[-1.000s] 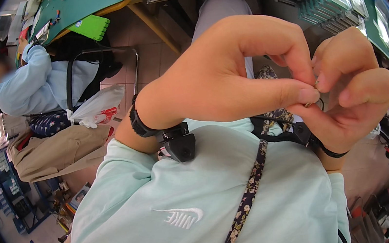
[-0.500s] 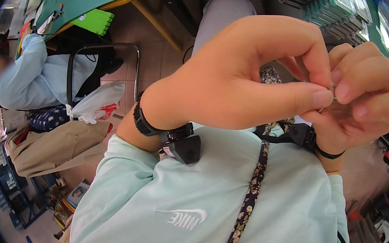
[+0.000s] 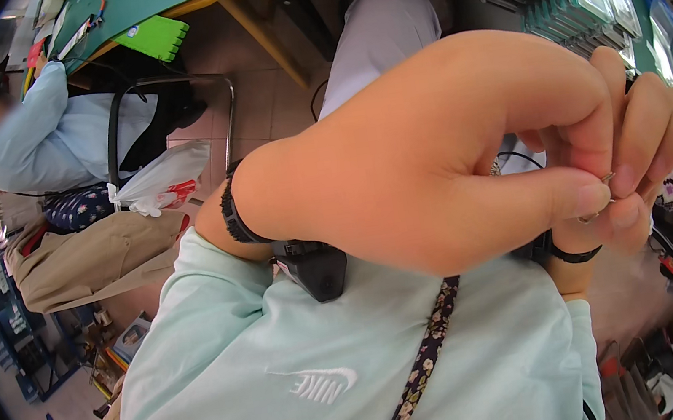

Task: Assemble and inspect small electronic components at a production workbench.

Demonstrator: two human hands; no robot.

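Head view: the bare left hand pinches a tiny, thin metallic wire piece between thumb and forefinger; beside it, the bare right hand curls its fingers, grip unclear.

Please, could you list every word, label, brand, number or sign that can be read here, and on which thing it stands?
Pale green sweatshirt: white lettering with a curved mark; wording not copied here.
White plastic bag: red print, too blurred to read.
Bright green object: tiny mark, too small to read.
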